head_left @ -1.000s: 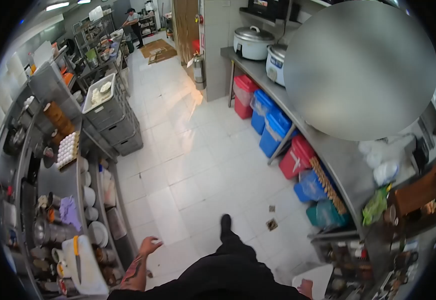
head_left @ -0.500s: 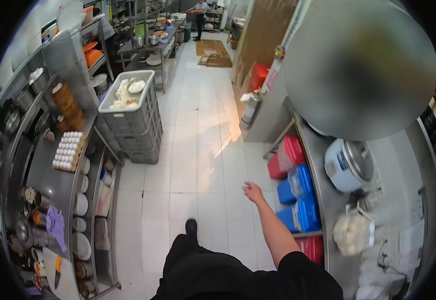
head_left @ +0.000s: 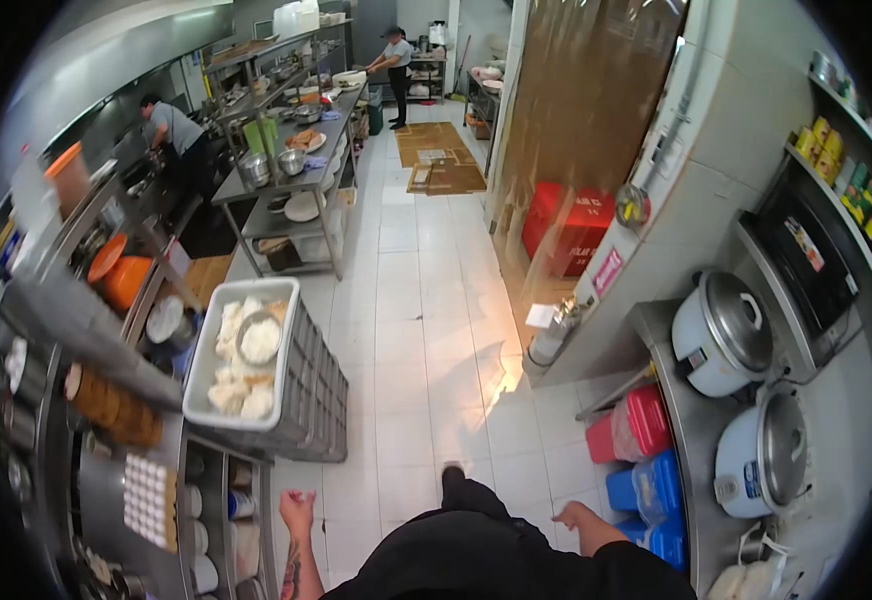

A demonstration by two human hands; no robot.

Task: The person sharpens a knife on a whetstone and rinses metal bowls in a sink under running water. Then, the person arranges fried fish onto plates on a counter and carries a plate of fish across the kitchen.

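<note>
My left hand point(head_left: 298, 508) hangs low, beside the lower shelf rack, with fingers loosely bent and nothing in it. My right hand point(head_left: 574, 515) is low on the other side, just left of the blue bins point(head_left: 646, 490); its fingers are partly bent and look empty. Neither hand touches anything. Ahead of my left hand, a white tub point(head_left: 196, 400) of pale dough-like pieces with a round bowl among them tops a stack of grey crates point(head_left: 311, 400). Egg trays point(head_left: 151, 500) lie on the left counter.
Tiled floor point(head_left: 411, 370) runs forward to flattened cardboard point(head_left: 441, 155). One person point(head_left: 394, 70) stands at the far end, another point(head_left: 176, 135) at the left. Rice cookers point(head_left: 721, 335) stand on the right counter. A red box point(head_left: 566, 225) sits behind a plastic curtain.
The view has moved forward and tilted up, bringing the crates nearer. My left hand has come into view, and my right hand is lower and closer to my body.
</note>
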